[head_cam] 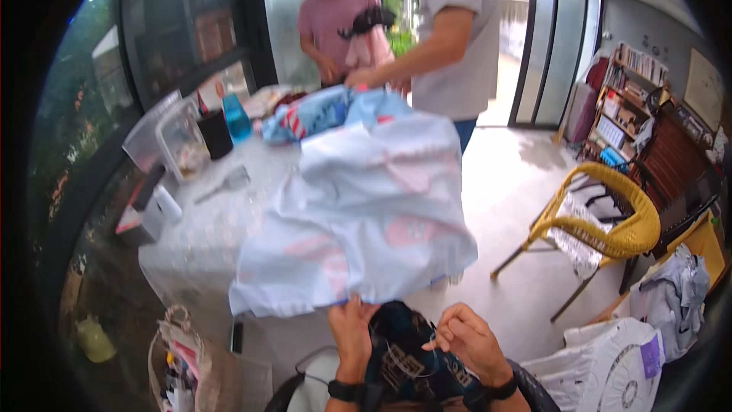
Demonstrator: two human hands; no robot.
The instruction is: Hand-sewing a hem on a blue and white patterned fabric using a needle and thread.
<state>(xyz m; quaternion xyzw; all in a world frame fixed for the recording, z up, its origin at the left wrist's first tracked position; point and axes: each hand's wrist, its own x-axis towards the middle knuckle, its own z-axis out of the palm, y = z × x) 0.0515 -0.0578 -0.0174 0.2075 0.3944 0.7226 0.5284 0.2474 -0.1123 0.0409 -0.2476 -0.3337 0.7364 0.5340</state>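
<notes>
My left hand (pixel 350 333) pinches the near edge of a light-blue cloth (pixel 366 223) with faded pink patterns. The cloth spreads away from me over the table. To the right, my right hand (pixel 473 336) has its thumb and forefinger closed on a thin pale thread (pixel 396 350), which loops down over my lap. Whether a needle is also between those fingers is too small to tell. Dark patterned clothing (pixel 394 326) covers my lap below both hands.
On the covered table (pixel 229 212) lie scissors (pixel 226 183), a black pen holder (pixel 215 134), a blue bottle (pixel 235 117) and a plastic container (pixel 186 143). Two people (pixel 457 40) stand beyond it. A yellow chair (pixel 623 234) stands right; a cloth bag (pixel 214 372) sits lower left.
</notes>
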